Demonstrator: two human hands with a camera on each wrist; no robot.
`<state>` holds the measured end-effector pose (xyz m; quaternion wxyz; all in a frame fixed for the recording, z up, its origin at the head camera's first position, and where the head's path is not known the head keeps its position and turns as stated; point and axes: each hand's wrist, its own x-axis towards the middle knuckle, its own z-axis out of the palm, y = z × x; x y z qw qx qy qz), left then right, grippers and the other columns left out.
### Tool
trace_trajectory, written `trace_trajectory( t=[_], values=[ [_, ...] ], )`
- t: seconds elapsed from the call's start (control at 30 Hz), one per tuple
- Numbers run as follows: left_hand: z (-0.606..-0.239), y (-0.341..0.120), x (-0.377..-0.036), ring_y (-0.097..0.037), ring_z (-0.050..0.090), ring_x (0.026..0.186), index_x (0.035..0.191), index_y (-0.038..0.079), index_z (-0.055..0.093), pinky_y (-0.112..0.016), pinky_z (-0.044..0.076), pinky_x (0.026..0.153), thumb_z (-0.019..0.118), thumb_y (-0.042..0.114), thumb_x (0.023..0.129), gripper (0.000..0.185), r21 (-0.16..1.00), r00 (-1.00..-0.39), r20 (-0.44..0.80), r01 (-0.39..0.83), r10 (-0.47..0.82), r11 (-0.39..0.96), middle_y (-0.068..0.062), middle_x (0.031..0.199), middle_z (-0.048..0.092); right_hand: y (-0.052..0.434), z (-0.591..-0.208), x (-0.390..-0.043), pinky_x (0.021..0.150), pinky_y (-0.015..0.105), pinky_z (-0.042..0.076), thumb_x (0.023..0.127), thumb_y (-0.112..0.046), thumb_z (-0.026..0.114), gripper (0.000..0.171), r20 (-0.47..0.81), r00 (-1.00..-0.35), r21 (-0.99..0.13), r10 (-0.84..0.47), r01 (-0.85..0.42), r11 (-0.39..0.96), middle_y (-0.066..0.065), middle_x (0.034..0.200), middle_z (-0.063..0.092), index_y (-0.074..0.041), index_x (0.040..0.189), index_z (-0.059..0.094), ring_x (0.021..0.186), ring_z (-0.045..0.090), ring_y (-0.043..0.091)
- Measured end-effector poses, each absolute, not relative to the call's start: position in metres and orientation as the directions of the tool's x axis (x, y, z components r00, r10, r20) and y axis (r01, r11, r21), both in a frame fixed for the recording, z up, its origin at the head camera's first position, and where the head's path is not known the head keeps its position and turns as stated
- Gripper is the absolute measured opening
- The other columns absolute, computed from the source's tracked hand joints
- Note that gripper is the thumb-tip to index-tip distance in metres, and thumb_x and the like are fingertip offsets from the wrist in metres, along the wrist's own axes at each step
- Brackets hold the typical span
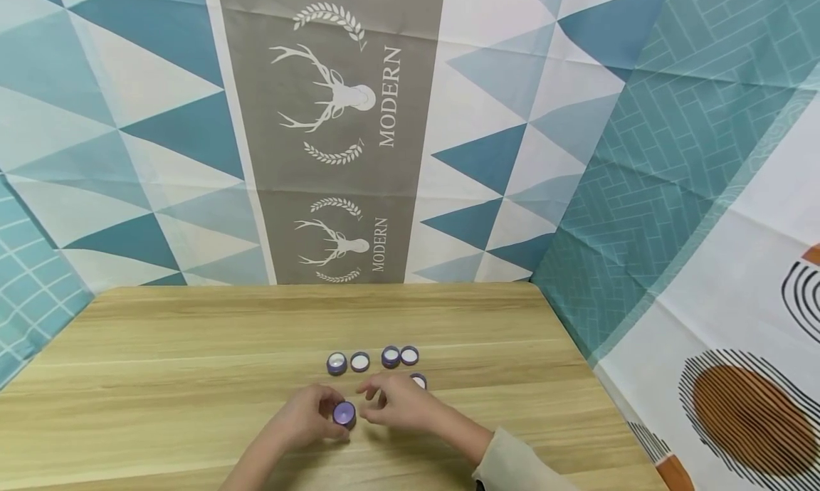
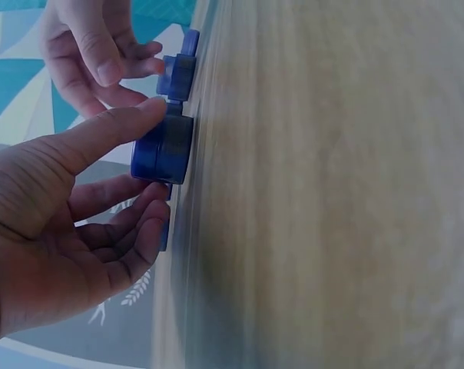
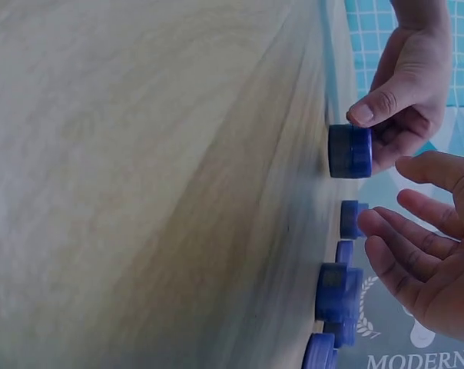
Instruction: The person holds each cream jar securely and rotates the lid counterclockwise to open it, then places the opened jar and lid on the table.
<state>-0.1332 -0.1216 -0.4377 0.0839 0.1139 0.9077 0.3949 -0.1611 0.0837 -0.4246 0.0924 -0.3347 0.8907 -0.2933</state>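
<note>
A small round jar with a purple top [image 1: 344, 413] stands on the wooden table, its dark blue side [image 2: 163, 150] showing in the left wrist view. My left hand [image 1: 306, 416] holds it from the left, thumb on the near side and fingers curving round the far side. Just right of the jar, my right hand [image 1: 400, 402] hovers with loosely bent fingers and nothing between them. In the right wrist view, its fingers [image 3: 405, 254] are apart from the jar. Partly hidden behind the right hand is a round piece with a white inside [image 1: 418, 381].
Farther back stand an open jar [image 1: 337, 363] with a white-lined lid [image 1: 360, 361] beside it, and another jar [image 1: 391, 356] touching a second lid [image 1: 409, 356]. A patterned cloth [image 1: 487, 156] hangs behind the wooden table [image 1: 192, 349].
</note>
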Motion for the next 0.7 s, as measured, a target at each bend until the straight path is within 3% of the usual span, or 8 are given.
trace_trajectory(
  t=[0.33,0.7],
  values=[
    [-0.440,-0.123,-0.134,-0.014,0.057,0.075,0.089,0.004,0.066,-0.029,0.047,0.067,0.084,0.010,0.058,0.036,0.765,-0.941,-0.074,0.159,0.331,0.624,0.000,0.079,0.064,0.075,-0.432,-0.160,0.063,0.007,0.045,0.083,-0.023,0.068,0.036,0.061,-0.724,-0.543,-0.687,-0.601,0.586,-0.002,0.097,0.069,-0.012,0.117,0.063,0.073,0.058,-0.006],
    [-0.442,-0.122,-0.136,-0.013,0.055,0.072,0.088,0.003,0.066,-0.025,0.045,0.063,0.081,0.007,0.060,0.032,0.767,-0.942,-0.057,0.172,0.332,0.618,-0.001,0.077,0.063,0.068,-0.433,-0.159,0.060,0.007,0.044,0.083,-0.023,0.069,0.037,0.041,-0.728,-0.545,-0.684,-0.590,0.595,-0.004,0.094,0.069,-0.011,0.117,0.063,0.071,0.056,-0.007]
  ],
)
